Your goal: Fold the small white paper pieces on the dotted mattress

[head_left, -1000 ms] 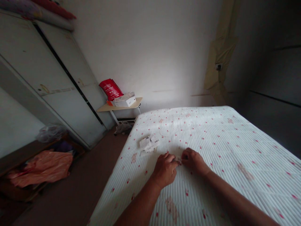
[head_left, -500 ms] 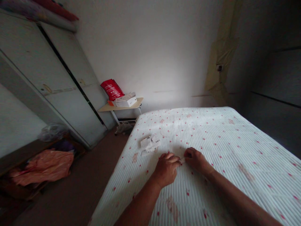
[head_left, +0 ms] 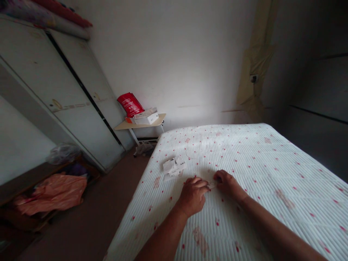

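Observation:
A small pale piece, perhaps paper (head_left: 211, 183), lies between my two hands, low over the bed. My left hand (head_left: 193, 195) has its fingers bent together, with the fingertips on the left end of that piece. Opposite it, my right hand (head_left: 227, 184) is closed at the piece's right end, its fingertips partly hidden. White printed papers or a flattened carton (head_left: 174, 166) rest on the bedspread, up and left of my left hand. Both hands are over the white ribbed bedspread (head_left: 261, 224) with red dots.
Beyond the bed's far left corner, a small table (head_left: 123, 125) holds a red bag (head_left: 130, 105) and a white box (head_left: 148, 118). A wardrobe (head_left: 78, 108) stands left. Orange cloth or plastic (head_left: 54, 194) lies on a low shelf at the lower left.
The view has shifted slightly. My right hand is a touch farther from my left, and a little more of the pale piece shows between them.

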Motion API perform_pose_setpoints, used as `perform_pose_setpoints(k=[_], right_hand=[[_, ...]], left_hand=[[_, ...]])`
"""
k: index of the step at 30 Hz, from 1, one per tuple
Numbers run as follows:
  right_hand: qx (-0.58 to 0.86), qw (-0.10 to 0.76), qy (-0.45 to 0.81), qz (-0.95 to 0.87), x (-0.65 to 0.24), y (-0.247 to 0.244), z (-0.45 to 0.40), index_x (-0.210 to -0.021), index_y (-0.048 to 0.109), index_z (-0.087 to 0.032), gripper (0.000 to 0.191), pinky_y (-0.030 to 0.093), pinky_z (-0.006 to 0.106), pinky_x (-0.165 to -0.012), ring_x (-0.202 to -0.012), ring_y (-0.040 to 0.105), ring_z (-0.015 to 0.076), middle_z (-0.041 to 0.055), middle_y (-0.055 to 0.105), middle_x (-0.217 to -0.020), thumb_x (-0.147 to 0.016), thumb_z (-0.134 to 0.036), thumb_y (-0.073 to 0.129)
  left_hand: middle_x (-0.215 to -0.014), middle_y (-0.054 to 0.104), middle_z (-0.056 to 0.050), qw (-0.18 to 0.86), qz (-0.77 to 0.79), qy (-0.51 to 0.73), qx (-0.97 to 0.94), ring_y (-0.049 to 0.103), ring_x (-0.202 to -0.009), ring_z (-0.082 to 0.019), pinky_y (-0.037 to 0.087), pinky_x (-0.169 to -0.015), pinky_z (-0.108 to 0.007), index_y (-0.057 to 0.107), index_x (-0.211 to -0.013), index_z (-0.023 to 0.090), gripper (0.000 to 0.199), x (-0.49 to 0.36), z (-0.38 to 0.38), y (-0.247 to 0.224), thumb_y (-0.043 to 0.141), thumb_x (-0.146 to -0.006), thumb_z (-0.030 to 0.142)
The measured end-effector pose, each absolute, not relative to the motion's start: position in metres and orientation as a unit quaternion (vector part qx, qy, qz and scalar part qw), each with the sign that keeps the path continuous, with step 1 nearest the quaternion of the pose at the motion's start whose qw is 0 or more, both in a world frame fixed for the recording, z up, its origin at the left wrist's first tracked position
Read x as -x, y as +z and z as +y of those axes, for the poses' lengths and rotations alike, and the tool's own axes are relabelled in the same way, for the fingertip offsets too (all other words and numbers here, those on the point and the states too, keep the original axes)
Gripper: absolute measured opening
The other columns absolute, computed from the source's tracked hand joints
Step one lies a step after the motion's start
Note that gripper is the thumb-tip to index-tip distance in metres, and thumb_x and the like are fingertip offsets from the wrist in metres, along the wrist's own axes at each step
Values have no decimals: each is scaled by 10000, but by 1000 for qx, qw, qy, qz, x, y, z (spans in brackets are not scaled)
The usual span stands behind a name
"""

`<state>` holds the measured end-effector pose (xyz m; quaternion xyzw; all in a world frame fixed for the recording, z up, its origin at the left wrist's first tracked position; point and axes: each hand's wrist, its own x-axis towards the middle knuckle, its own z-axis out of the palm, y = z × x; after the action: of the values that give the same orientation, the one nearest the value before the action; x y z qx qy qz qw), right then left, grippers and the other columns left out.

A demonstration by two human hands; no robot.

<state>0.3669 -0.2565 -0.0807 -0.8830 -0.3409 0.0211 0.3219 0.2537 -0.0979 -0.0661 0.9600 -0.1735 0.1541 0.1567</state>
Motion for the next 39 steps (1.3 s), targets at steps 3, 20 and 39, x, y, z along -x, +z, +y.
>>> perform_pose_setpoints(k=[3,20,39], right_hand=[[874,347,17,-341,-370,-83,-259,-713,561,-165,214,430,241,-693,-730,557,146,40,588,-771,-619,-35,419],[907,279,17,-315,-350,-70,-248,-773,577,-162,93,390,242,-659,-733,546,152,50,570,-843,-680,-160,577],[908,283,10,-309,-353,-76,-246,-764,591,-165,87,372,230,-657,-731,544,144,39,579,-822,-678,-155,581]], left_hand=[[-1054,641,-23,155,-174,152,-960,501,-1004,-189,389,-911,-371,648,-972,218,312,-254,-98,-65,497,-730,93],[-1018,641,-21,176,-164,152,-959,504,-1003,-201,373,-933,-391,630,-1027,247,380,-255,-101,-66,487,-719,75],[-986,648,-20,160,-161,158,-961,514,-990,-192,381,-926,-383,641,-981,240,333,-255,-101,-65,496,-723,87]])
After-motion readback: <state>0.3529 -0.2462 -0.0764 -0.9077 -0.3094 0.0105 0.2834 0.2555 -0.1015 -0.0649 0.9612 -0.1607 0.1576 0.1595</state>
